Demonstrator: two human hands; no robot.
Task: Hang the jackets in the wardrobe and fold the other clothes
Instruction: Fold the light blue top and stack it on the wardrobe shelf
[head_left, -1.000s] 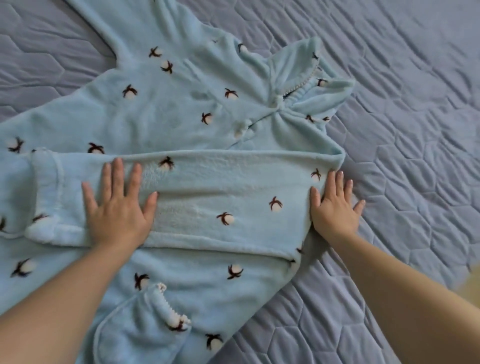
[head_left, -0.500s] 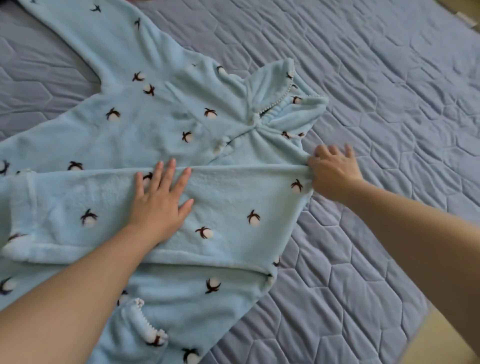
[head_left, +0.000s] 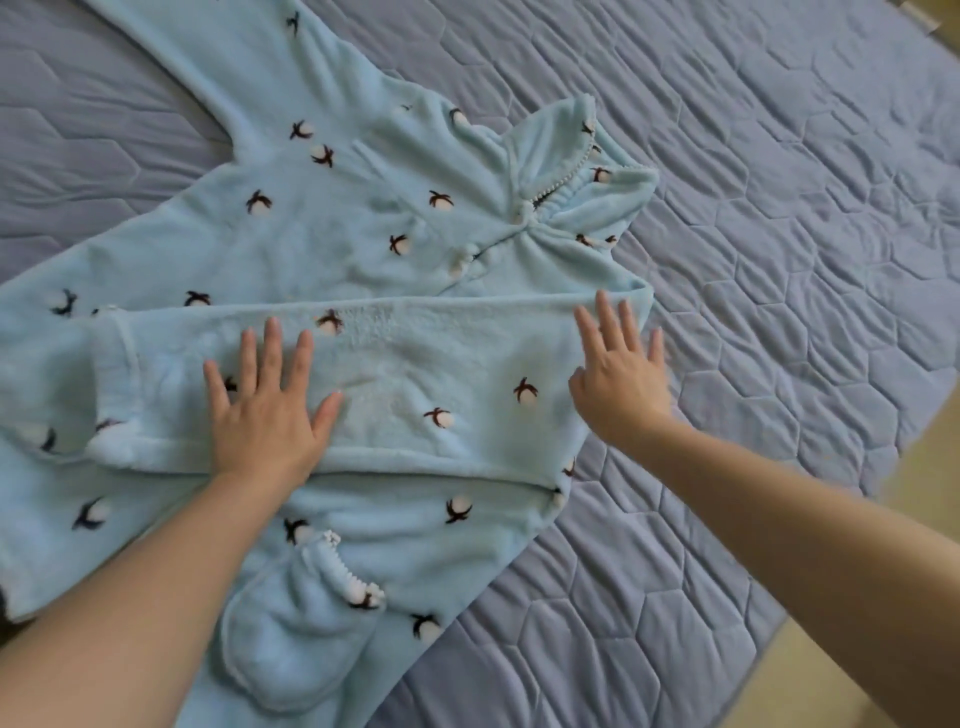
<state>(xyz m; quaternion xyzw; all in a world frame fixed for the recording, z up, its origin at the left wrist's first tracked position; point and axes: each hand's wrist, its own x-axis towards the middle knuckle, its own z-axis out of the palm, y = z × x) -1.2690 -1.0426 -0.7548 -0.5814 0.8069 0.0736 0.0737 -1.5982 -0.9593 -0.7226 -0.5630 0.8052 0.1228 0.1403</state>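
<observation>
Blue robe (head_left: 332, 223) on quilt (head_left: 779, 218); L hand (head_left: 270, 421), R hand (head_left: 623, 389) flat on folded sleeve (head_left: 415, 374), fingers apart (R maybe hovering).

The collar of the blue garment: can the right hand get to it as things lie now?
Probably yes. The right hand rests open on the folded sleeve, and the collar lies uncovered just beyond it; nothing stands between them.

Quilted bedspread (head_left: 779, 234) (blue-grey, hexagon-stitched)

Light-blue fleece robe (head_left: 322, 228), sleeve folded across
</observation>
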